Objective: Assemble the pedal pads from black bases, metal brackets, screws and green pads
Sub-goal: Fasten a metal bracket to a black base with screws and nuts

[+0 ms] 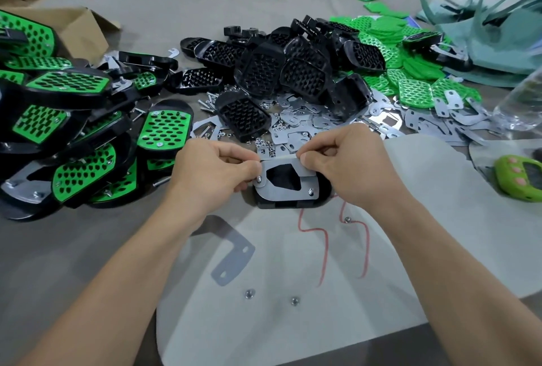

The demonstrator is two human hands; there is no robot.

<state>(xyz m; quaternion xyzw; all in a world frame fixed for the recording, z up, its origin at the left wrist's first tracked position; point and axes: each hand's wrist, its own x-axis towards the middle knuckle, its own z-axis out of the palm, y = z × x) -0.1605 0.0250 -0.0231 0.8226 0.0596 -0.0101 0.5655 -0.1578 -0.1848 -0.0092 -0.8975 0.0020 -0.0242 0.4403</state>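
Pinching metal bracket (286,186) between left hand (211,169), right hand (346,166) (atop black base (290,204))

**Hidden or Cropped**

The metal bracket (286,189) covers most of the black base (293,205) beneath it. Curled fingers (247,164) of the left hand (211,169) and right hand (349,163) hide the bracket's far corners. The finished pads (38,131) run off the left edge; the clear bottle (519,101) at right is blurred and cropped.

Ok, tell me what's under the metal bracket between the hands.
A black base lies under the metal bracket, showing through its cut-out and past its near edge. Two screws poke up through the bracket. The base's underside is hidden, and fingers cover its far edge.
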